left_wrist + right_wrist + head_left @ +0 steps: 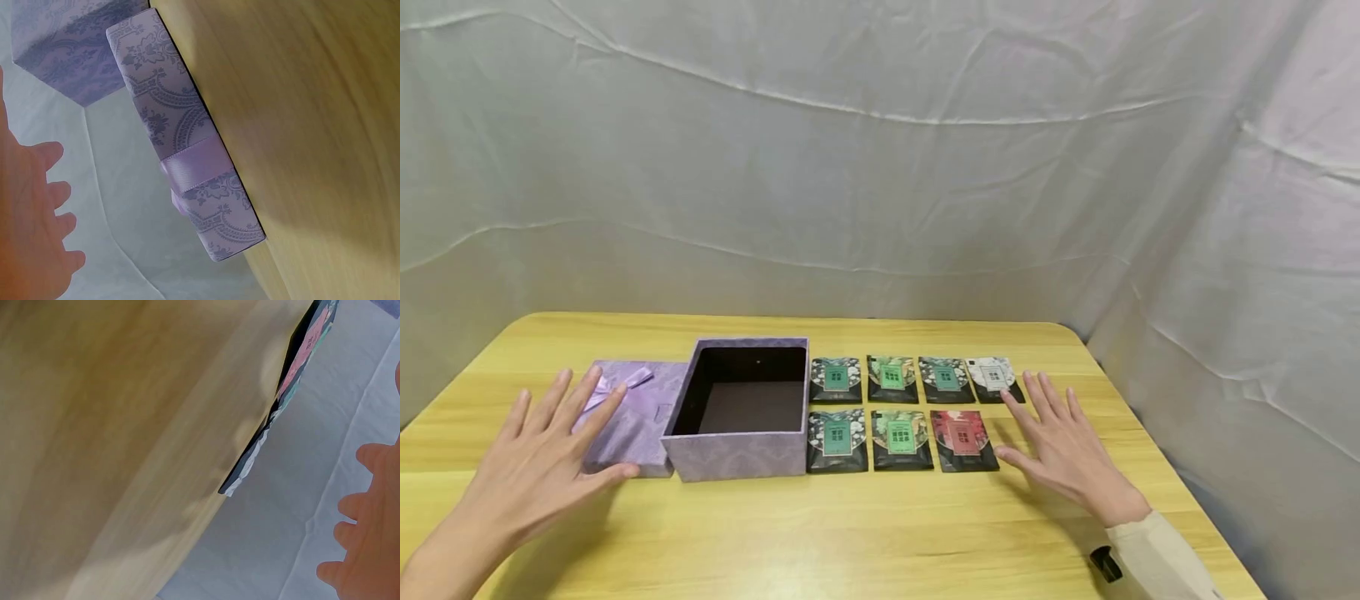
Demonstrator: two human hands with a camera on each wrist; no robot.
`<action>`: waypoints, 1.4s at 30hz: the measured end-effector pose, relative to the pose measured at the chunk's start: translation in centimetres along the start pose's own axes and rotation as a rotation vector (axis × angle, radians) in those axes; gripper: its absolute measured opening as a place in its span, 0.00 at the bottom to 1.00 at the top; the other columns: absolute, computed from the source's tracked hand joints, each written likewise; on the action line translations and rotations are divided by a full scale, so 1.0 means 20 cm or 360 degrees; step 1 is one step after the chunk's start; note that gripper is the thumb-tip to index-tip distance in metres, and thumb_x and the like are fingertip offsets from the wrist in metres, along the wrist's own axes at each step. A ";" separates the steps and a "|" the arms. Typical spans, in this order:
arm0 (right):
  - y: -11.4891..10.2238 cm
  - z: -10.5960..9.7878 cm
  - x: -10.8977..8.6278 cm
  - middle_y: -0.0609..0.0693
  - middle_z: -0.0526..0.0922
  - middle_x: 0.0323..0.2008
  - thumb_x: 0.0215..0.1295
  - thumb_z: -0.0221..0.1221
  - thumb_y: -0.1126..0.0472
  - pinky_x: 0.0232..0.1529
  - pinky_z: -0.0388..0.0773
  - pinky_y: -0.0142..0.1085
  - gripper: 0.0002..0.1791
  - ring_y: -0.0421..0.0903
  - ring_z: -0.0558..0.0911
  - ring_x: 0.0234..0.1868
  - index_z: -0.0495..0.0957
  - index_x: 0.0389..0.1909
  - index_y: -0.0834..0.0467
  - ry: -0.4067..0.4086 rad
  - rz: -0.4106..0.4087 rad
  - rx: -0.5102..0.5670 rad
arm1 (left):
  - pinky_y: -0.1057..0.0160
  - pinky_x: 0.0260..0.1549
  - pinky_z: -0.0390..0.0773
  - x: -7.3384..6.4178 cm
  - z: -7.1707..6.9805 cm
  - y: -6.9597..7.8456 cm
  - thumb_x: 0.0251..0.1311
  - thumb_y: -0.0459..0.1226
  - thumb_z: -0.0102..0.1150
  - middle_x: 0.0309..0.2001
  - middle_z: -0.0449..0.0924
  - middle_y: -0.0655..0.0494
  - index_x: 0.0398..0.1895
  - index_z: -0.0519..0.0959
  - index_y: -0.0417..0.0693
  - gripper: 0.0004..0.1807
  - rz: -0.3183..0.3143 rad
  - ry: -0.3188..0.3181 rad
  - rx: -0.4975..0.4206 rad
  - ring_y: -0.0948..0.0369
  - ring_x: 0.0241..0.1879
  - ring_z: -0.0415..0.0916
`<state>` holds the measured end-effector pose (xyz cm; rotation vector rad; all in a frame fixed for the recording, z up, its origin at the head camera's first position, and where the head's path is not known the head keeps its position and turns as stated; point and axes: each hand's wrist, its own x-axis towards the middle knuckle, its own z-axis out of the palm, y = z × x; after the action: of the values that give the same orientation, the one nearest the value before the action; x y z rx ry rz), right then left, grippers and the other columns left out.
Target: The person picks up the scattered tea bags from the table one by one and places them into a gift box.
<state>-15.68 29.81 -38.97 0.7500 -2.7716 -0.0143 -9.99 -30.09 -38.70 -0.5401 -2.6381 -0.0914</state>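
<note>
My left hand [553, 450], fingers spread, hovers over the near left part of a purple patterned box lid [651, 417] topped with a ribbon bow. Beside the lid stands the matching box [741, 457], uncovered, its dark inside showing. To the right of the box, several flat sachets lie in two rows; among them are a teal one [837, 442], a green one [902, 440], a red one [964, 440] and a white one [995, 379]. My right hand [1071, 458], also spread, hangs just right of the red and white sachets and holds nothing.
The wooden table [865, 533] has rounded far corners. Pale cloth [880, 183] hangs behind it and along the right side. A black object [1105, 564] sits at the right sleeve's cuff.
</note>
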 end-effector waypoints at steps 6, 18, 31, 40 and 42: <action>0.00 0.01 0.00 0.68 0.48 0.72 0.66 0.47 0.31 0.68 0.36 0.59 0.45 0.63 0.47 0.72 0.62 0.70 0.61 0.0001 -0.0005 -0.0008 | 0.43 0.67 0.27 0.00 0.00 -0.01 0.57 0.69 0.47 0.76 0.38 0.44 0.78 0.42 0.60 0.52 -0.0005 -0.0004 0.0001 0.53 0.74 0.25; -0.01 0.01 0.01 0.67 0.48 0.73 0.66 0.50 0.33 0.68 0.40 0.59 0.43 0.63 0.48 0.72 0.62 0.71 0.61 -0.0019 -0.0009 0.0058 | 0.54 0.68 0.27 -0.02 0.02 0.05 0.66 0.55 0.52 0.76 0.39 0.44 0.78 0.44 0.54 0.44 -0.0100 -0.0006 -0.0304 0.56 0.74 0.28; -0.05 0.03 0.04 0.70 0.51 0.71 0.66 0.59 0.47 0.65 0.50 0.61 0.38 0.66 0.51 0.71 0.61 0.70 0.64 -0.0044 0.0065 0.0205 | 0.53 0.55 0.71 0.09 0.01 0.30 0.66 0.40 0.59 0.69 0.56 0.30 0.76 0.51 0.45 0.40 -0.0698 -0.0126 -0.1281 0.31 0.61 0.60; -0.01 0.00 0.07 0.67 0.58 0.70 0.67 0.61 0.55 0.60 0.58 0.63 0.39 0.69 0.59 0.67 0.56 0.72 0.64 -0.0206 0.0265 0.1057 | 0.85 0.44 0.63 0.15 0.08 0.37 0.68 0.35 0.56 0.67 0.58 0.28 0.72 0.54 0.31 0.35 -0.0821 -0.0033 -0.1613 0.43 0.63 0.62; 0.02 0.01 0.09 0.67 0.62 0.68 0.66 0.62 0.58 0.60 0.59 0.62 0.37 0.68 0.61 0.66 0.58 0.71 0.66 -0.0206 0.0249 0.1128 | 0.85 0.44 0.64 0.15 0.08 0.37 0.68 0.35 0.56 0.65 0.60 0.27 0.72 0.55 0.31 0.34 -0.0835 -0.0014 -0.1602 0.60 0.60 0.67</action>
<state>-17.42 29.31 -38.58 0.6850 -2.9428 1.0233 -10.24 -21.85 -39.08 -0.0995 -2.5062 -1.6057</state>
